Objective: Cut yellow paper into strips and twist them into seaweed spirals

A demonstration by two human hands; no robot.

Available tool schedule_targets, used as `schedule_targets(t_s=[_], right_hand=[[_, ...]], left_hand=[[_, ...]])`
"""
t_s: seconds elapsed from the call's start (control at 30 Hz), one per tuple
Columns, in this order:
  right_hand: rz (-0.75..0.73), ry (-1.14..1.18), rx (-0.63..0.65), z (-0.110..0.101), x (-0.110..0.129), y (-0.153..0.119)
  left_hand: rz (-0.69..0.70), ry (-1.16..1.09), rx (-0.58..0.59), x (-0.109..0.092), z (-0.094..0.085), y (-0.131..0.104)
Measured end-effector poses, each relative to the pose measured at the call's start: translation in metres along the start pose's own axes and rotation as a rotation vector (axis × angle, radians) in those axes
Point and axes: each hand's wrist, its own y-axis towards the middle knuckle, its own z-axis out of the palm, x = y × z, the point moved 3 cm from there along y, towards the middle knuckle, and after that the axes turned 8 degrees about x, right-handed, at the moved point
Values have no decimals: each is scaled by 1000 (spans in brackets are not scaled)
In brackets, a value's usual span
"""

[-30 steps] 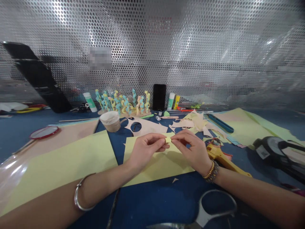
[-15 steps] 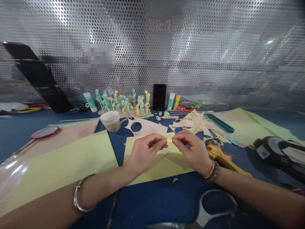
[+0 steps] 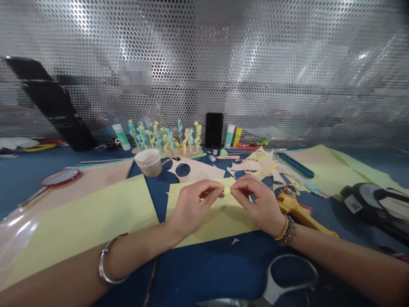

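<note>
A small piece of yellow paper (image 3: 227, 190) is pinched between my two hands. My left hand (image 3: 196, 204) grips its left side with thumb and forefinger, and my right hand (image 3: 258, 202) grips its right side the same way. The fingertips cover most of the piece, so its shape is hard to make out. Beneath both hands a yellow paper sheet (image 3: 207, 230) lies on the blue table. Scissors with grey handles (image 3: 271, 290) rest near the front edge, their blades pointing left.
A paper cup (image 3: 150, 164) stands behind the left sheet (image 3: 105, 209). Further back are twisted paper strips on a base (image 3: 166, 138), a phone (image 3: 214, 130) and glue sticks (image 3: 229, 135). To the right lie paper scraps (image 3: 265, 164), a yellow tool (image 3: 300, 211) and a black tape dispenser (image 3: 373, 209).
Almost nothing differs. The fingertips have shifted very slightly, and a bit more of the small yellow piece shows between them.
</note>
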Motion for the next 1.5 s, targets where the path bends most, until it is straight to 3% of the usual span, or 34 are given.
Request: schedule_targets(t_s=[0.17,0.27,0.73,1.3,1.5], right_hand=[[16,-26,-74,-1,-2,1],[16,-26,-69,0,-4,0],[-9,-33,-78,0,-3,1],[-1,-55,-18,0,-2,0],[17,-68,-2,0,-1,0]], left_hand=[[-138,-377,4,7,5,1],[-170,-461,9,10,7,2],[-167,-544,50,11,9,2],[-236,-489,33,9,9,1],[-208,-473,84,10,10,2]])
